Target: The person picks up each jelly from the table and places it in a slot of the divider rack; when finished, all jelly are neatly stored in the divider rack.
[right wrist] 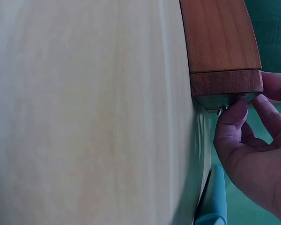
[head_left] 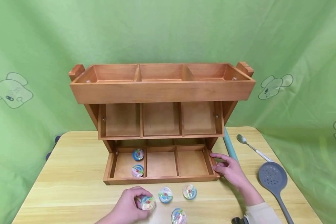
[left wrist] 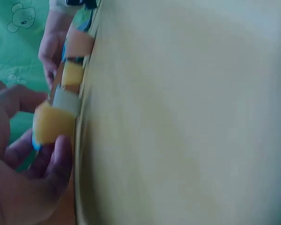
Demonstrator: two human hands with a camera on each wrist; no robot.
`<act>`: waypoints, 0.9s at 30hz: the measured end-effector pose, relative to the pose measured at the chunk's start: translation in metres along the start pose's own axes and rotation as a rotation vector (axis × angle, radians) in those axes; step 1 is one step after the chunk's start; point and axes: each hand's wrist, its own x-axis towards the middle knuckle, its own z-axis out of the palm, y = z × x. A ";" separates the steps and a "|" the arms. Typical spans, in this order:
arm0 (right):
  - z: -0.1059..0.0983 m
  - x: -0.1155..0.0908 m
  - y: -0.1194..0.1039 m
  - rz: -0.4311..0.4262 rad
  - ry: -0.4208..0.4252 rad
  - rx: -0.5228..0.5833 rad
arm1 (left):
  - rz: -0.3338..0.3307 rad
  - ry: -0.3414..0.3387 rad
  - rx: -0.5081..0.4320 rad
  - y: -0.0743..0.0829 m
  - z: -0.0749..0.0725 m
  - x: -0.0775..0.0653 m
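My left hand (head_left: 128, 203) pinches a jelly cup (head_left: 148, 203) with a printed film lid, just over the table in front of the rack. In the left wrist view this jelly cup (left wrist: 54, 123) looks yellow, with thumb and fingers around its sides. The wooden three-tier rack (head_left: 162, 93) has three compartments per tier. Two jelly cups (head_left: 138, 154) lie in the bottom tier's left compartment. At that tier's right end, my right hand (head_left: 229, 169) grips the side wall, its thumb (right wrist: 234, 115) against the outer face and other fingers near the upper edge.
Three more jelly cups (head_left: 165, 195) rest on the table (head_left: 58, 186) before the rack. To the right lie a grey slotted skimmer (head_left: 273, 177), a metal spoon (head_left: 253, 148) and a teal roll (head_left: 230, 144) close by the rack. Green curtains (head_left: 168, 31) hang around the table.
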 end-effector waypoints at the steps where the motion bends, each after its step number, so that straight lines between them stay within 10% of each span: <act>1: 0.000 0.000 0.000 0.000 0.000 0.000 | 0.012 -0.011 -0.007 0.002 -0.002 0.002; 12: -0.001 0.002 0.002 -0.008 0.000 -0.002 | 0.094 -0.098 -0.284 0.037 -0.017 0.043; 27: -0.001 0.001 0.002 -0.008 0.005 -0.035 | -0.106 0.295 -0.179 0.034 0.008 0.122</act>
